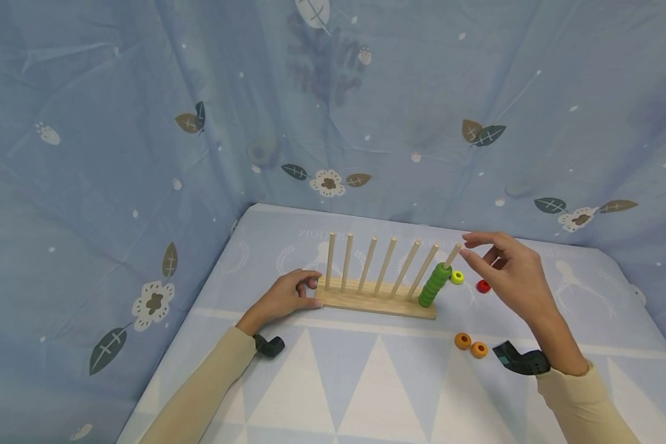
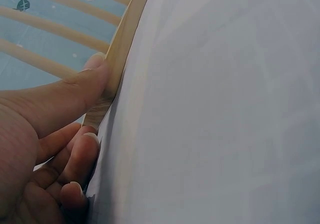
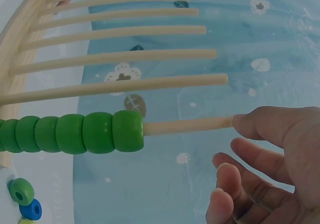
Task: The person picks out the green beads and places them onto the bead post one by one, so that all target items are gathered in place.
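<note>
A wooden peg rack (image 1: 374,300), with several upright pegs along its base, stands on the table. Green beads (image 1: 435,285) fill the lower part of its rightmost peg, stacked one on another. My left hand (image 1: 288,295) grips the base's left end; in the left wrist view the thumb (image 2: 75,94) lies along the base edge with the other fingers curled at its end. At the top of the beaded peg is my right hand (image 1: 507,268), thumb tip right at the peg's end and fingers loosely bent. The right wrist view shows no bead between thumb and fingers.
Two orange beads (image 1: 463,341) lie in front of the rack's right end. Behind that end are a yellow-green bead (image 1: 457,277) and a red bead (image 1: 483,286). A loose green bead (image 3: 21,191) and a blue bead (image 3: 31,210) show too. Patterned curtains (image 1: 399,123) enclose the table.
</note>
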{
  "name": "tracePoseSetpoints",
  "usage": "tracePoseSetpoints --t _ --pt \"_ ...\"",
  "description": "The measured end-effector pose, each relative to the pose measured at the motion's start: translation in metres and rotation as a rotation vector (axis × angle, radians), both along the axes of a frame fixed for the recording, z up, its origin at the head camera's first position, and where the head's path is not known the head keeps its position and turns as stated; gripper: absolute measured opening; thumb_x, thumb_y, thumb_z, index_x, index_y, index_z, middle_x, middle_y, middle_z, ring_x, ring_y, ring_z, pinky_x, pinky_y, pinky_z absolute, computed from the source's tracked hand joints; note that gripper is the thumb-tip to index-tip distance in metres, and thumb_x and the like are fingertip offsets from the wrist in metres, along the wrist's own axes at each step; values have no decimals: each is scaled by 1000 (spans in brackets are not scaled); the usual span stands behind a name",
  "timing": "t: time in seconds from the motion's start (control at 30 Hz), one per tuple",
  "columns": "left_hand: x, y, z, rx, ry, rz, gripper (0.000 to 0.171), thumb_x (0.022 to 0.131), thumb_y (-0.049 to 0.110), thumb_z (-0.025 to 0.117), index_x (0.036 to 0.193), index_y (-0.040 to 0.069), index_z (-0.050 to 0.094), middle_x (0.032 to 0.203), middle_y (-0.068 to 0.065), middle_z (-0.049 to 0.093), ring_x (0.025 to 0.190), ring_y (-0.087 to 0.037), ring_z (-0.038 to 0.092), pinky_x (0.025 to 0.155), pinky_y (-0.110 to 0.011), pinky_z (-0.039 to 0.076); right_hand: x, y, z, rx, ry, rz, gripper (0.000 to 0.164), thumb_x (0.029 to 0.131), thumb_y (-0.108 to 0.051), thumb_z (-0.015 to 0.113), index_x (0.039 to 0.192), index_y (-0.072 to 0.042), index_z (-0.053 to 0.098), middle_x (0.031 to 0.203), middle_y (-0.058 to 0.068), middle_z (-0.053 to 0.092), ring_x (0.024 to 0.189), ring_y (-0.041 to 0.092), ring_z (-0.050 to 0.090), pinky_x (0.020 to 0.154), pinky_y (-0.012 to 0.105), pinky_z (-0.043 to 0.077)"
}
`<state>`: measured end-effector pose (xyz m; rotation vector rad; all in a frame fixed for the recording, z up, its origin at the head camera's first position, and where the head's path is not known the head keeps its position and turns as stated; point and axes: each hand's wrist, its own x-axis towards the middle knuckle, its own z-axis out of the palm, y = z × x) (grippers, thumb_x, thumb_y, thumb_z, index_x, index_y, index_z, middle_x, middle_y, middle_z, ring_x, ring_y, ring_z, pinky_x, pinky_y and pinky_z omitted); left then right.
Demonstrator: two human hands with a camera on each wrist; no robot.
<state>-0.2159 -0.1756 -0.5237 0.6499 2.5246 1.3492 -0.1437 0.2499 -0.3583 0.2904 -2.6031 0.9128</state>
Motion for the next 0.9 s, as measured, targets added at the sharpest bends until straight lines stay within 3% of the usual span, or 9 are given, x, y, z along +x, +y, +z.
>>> tracePoseSetpoints --t 0.9 --pt "0 -1 2 3 -6 -13 68 85 29 88 143 7 58 112 -1 62 80 -15 58 78 -32 50 -17 21 -33 2 -113 -64 37 101 -29 70 131 -7 67 117 16 68 66 22 61 51 27 49"
